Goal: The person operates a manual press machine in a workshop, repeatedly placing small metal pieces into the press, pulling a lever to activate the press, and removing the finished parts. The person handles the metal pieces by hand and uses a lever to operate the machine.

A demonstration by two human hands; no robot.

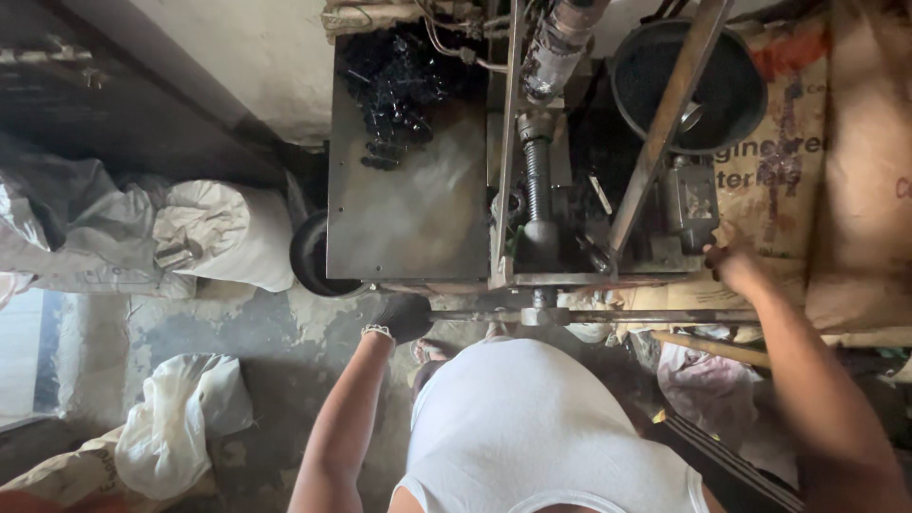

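The person stands at a machine [532,190]. A long bar [608,314] lies across its front edge, its long axis running left to right between the two hands. The left hand [401,316], dark with grime, has its grip closed around the bar's left end. The right hand [733,264] rests just above the bar's right part, on the frame; I cannot tell how its grip stands. A tan sack [788,180] with red and dark print lies at the right, white sacks [228,233] at the left on the floor.
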